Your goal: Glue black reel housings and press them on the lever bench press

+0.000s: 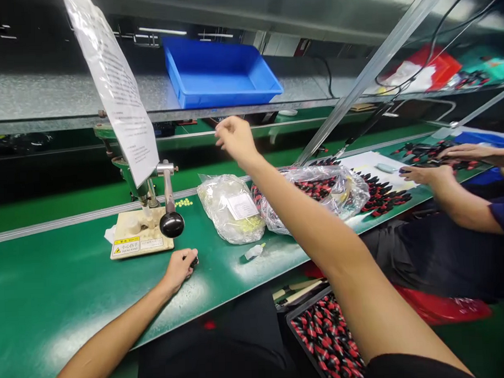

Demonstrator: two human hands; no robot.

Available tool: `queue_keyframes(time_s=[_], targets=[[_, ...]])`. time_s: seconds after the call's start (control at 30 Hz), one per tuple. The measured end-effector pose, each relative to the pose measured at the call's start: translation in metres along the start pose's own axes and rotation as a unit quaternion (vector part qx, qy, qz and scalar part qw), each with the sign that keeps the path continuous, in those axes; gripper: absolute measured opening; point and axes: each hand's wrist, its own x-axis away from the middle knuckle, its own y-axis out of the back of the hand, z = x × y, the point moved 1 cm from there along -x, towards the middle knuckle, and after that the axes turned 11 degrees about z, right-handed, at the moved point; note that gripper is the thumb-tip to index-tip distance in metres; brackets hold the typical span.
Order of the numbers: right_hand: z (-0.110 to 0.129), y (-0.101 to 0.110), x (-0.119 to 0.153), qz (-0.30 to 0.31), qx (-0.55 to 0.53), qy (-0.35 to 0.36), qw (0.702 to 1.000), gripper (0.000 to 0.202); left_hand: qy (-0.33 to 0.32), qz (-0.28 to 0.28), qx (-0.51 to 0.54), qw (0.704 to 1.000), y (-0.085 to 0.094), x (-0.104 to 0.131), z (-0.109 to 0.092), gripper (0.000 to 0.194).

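Note:
My left hand (180,271) rests on the green bench top, its fingers closed around a small black part (194,262) that is mostly hidden. Just behind it stands a hand press with a pale base (142,245) and a lever ending in a black ball knob (171,224). My right hand (236,137) is raised in the air above the bench, below the blue bin, with fingers curled together; whatever they may hold is hidden. Small yellow pieces (183,203) lie beside the press. Under my right forearm are a clear bag with a white label (241,206) and a small clear packet (254,252).
A blue bin (228,93) sits on the metal shelf. A printed sheet (120,100) hangs before the press. Bagged red-and-black parts (318,189) lie right; more fill a tray (323,341) below the bench edge. A co-worker's hands (435,174) handle parts at far right.

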Motion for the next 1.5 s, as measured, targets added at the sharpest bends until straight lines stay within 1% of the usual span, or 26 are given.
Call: queue_keyframes(time_s=[0.03, 0.1, 0.13, 0.17, 0.2, 0.27, 0.3, 0.37, 0.43, 0.5, 0.6, 0.7, 0.77, 0.87, 0.97, 1.0, 1.07, 1.13, 1.17, 1.2, 1.23, 1.27, 1.3, 1.37, 1.43, 1.5], targets=[[0.002, -0.015, 0.039, 0.031, 0.037, 0.034, 0.998, 0.011, 0.029, 0.003, 0.074, 0.997, -0.003, 0.004, -0.003, 0.057], [0.004, -0.046, 0.124, 0.138, 0.094, 0.082, 0.983, 0.007, 0.063, 0.009, 0.228, 0.972, -0.009, 0.012, -0.010, 0.057], [0.003, -0.060, 0.166, 0.185, 0.111, 0.088, 0.972, 0.009, 0.067, 0.004, 0.292, 0.954, -0.012, 0.015, -0.013, 0.056], [0.000, -0.073, 0.203, 0.217, 0.123, 0.080, 0.965, 0.013, 0.065, -0.005, 0.331, 0.941, -0.016, 0.016, -0.016, 0.055], [-0.006, -0.083, 0.235, 0.224, 0.128, 0.060, 0.964, 0.015, 0.064, -0.014, 0.355, 0.932, -0.020, 0.015, -0.019, 0.053], [-0.021, -0.098, 0.280, 0.196, 0.115, 0.018, 0.974, 0.022, 0.072, -0.029, 0.378, 0.922, -0.028, 0.010, -0.022, 0.048], [-0.029, -0.103, 0.293, 0.167, 0.111, 0.001, 0.980, 0.025, 0.082, -0.032, 0.384, 0.919, -0.032, 0.006, -0.023, 0.044], [-0.044, -0.107, 0.306, 0.108, 0.120, -0.016, 0.987, 0.025, 0.113, -0.032, 0.395, 0.911, -0.041, -0.004, -0.023, 0.036], [-0.053, -0.106, 0.307, 0.067, 0.157, -0.020, 0.985, 0.021, 0.143, -0.025, 0.410, 0.901, -0.050, -0.013, -0.023, 0.027], [-0.057, -0.100, 0.305, 0.047, 0.202, -0.026, 0.978, 0.021, 0.164, -0.015, 0.422, 0.892, -0.057, -0.023, -0.024, 0.022], [-0.060, -0.089, 0.303, 0.049, 0.230, -0.037, 0.971, 0.025, 0.178, -0.008, 0.447, 0.876, -0.064, -0.034, -0.025, 0.021], [-0.062, -0.082, 0.303, 0.067, 0.195, -0.044, 0.977, 0.029, 0.184, -0.004, 0.465, 0.866, -0.063, -0.042, -0.025, 0.024], [-0.059, -0.080, 0.303, 0.070, 0.156, -0.050, 0.984, 0.029, 0.174, 0.019, 0.456, 0.873, -0.060, -0.045, -0.022, 0.025], [-0.045, -0.070, 0.304, 0.074, 0.094, -0.067, 0.991, 0.027, 0.123, 0.062, 0.406, 0.904, -0.052, -0.047, -0.017, 0.025], [-0.027, -0.043, 0.297, 0.084, 0.071, -0.069, 0.992, 0.024, 0.075, 0.051, 0.338, 0.937, -0.041, -0.049, -0.010, 0.034], [-0.023, -0.029, 0.291, 0.070, 0.085, -0.062, 0.992, 0.021, 0.067, 0.043, 0.323, 0.943, -0.036, -0.050, -0.009, 0.036], [-0.022, 0.009, 0.272, 0.017, 0.149, -0.049, 0.988, 0.018, 0.052, 0.044, 0.312, 0.948, -0.029, -0.054, -0.007, 0.037], [-0.034, 0.054, 0.245, -0.043, 0.239, -0.068, 0.968, 0.022, 0.037, 0.062, 0.322, 0.944, -0.023, -0.057, -0.007, 0.034], [-0.045, 0.077, 0.229, -0.062, 0.286, -0.098, 0.951, 0.023, 0.033, 0.070, 0.331, 0.941, -0.022, -0.058, -0.008, 0.033], [-0.058, 0.099, 0.214, -0.065, 0.334, -0.145, 0.929, 0.024, 0.030, 0.074, 0.341, 0.937, -0.020, -0.058, -0.008, 0.033], [-0.072, 0.118, 0.199, -0.055, 0.383, -0.215, 0.897, 0.024, 0.031, 0.076, 0.350, 0.933, -0.020, -0.057, -0.008, 0.034], [-0.087, 0.133, 0.186, -0.023, 0.425, -0.303, 0.853, 0.025, 0.033, 0.077, 0.355, 0.931, -0.019, -0.057, -0.008, 0.036], [-0.101, 0.145, 0.176, 0.007, 0.447, -0.367, 0.816, 0.024, 0.036, 0.076, 0.357, 0.931, -0.019, -0.057, -0.007, 0.039], [-0.118, 0.158, 0.163, 0.040, 0.454, -0.429, 0.780, 0.016, 0.038, 0.071, 0.350, 0.933, -0.019, -0.058, -0.005, 0.043], [-0.123, 0.155, 0.160, 0.047, 0.447, -0.438, 0.778, 0.014, 0.036, 0.067, 0.340, 0.937, -0.020, -0.059, -0.003, 0.045], [-0.119, 0.136, 0.158, 0.049, 0.443, -0.426, 0.787, 0.023, 0.031, 0.065, 0.337, 0.939, -0.021, -0.056, -0.003, 0.048]])
